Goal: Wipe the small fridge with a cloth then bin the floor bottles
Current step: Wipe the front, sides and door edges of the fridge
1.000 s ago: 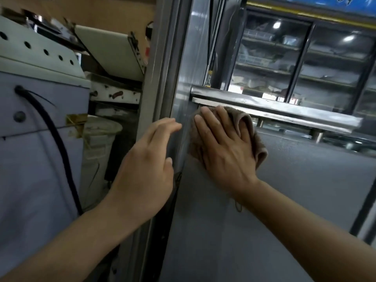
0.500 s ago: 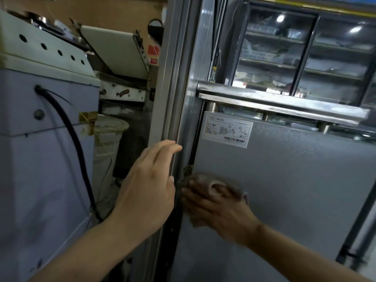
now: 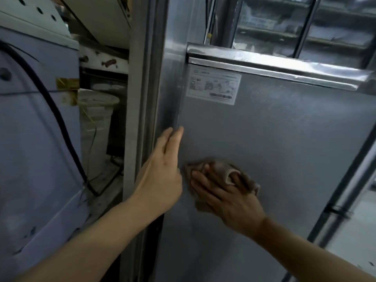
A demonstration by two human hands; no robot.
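The small fridge's grey side panel fills the right half of the head view, with a white label near its top left corner. My right hand presses a brown cloth flat against the panel's lower left; a fold of cloth lies over the fingers. My left hand rests with straight fingers against the panel's left edge, beside a metal upright. No bottles are in view.
A shiny steel ledge runs across the top of the panel, with a glass-fronted display case behind it. To the left stands a pale appliance with a black cable, and a white bucket sits in the gap.
My right hand has swept the cloth down from under the steel ledge to the panel's lower left, uncovering the label. My left hand stays at the panel's edge.
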